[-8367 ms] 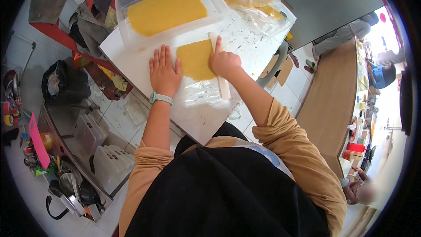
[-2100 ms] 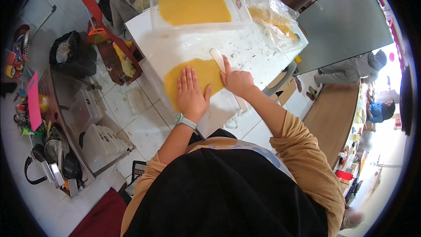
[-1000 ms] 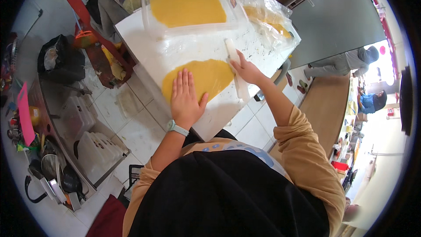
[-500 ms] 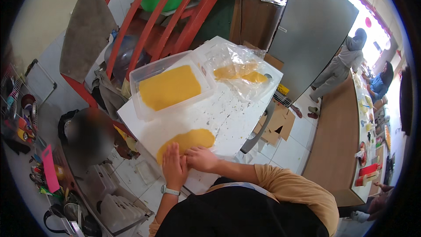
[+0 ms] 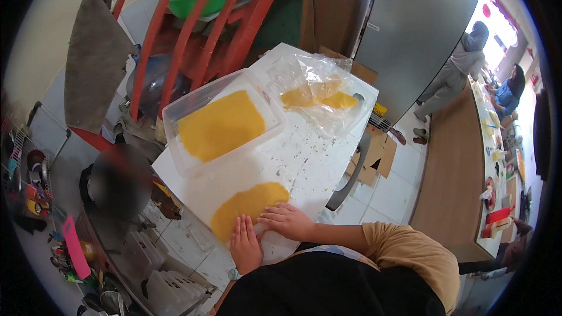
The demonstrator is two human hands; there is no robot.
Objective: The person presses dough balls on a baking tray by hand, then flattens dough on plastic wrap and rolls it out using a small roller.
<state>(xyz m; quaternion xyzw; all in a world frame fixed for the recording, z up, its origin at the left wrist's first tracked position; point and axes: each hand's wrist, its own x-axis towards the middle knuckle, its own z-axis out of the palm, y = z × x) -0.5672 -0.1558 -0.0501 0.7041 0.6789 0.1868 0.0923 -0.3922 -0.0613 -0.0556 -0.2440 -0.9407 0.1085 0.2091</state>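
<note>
A flattened yellow dough sheet (image 5: 240, 205) lies near the front corner of a white table (image 5: 304, 164). My left hand (image 5: 246, 243) rests on its lower edge, fingers straight and side by side. Just to the right, my right hand (image 5: 293, 222) lies across that edge with fingers extended, touching a whitish piece (image 5: 259, 228) whose shape is mostly hidden. Behind them, a clear plastic container (image 5: 271, 122) holds a larger yellow sheet (image 5: 219, 123). A crinkled clear bag (image 5: 316, 120) with yellow pieces (image 5: 342, 101) sits at the back right.
Red railings (image 5: 175, 76) stand behind the table, a grey refrigerator door (image 5: 404, 29) to the right. Two people (image 5: 445, 73) (image 5: 506, 93) stand by a long wooden counter (image 5: 445, 181) carrying many items. Cardboard (image 5: 374, 158) lies on the floor. A metal rack (image 5: 117, 234) with plastic boxes is at lower left.
The view has tilted up, showing more room. My right hand has moved down and left from the white strip's earlier upright position to beside my left hand; both are at the dough's near edge.
</note>
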